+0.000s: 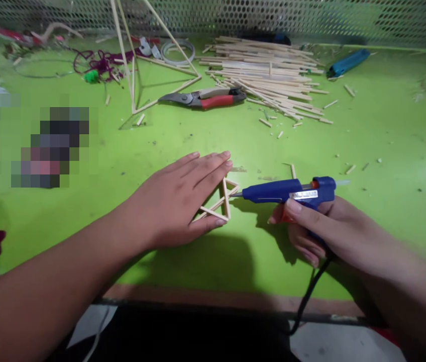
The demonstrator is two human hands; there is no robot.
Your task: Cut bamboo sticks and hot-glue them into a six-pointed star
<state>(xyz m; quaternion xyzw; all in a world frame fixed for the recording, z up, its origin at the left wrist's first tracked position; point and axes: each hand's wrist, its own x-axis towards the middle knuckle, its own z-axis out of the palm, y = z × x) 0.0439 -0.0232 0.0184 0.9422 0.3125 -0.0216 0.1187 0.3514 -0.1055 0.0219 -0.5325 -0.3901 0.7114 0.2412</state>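
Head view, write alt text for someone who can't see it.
The right hand holds a blue glue gun, its nozzle beside a small stick frame under the left hand, on a green table. Behind lie a pile of wooden sticks and red-handled cutters.

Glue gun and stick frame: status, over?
Left hand against stick frame; right hand gripping blue glue gun, nozzle at frame; black cord trailing below.

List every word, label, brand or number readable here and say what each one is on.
Nothing can be read: the silver label on the blue hot glue gun is too small and blurred, and no other lettering can be made out.
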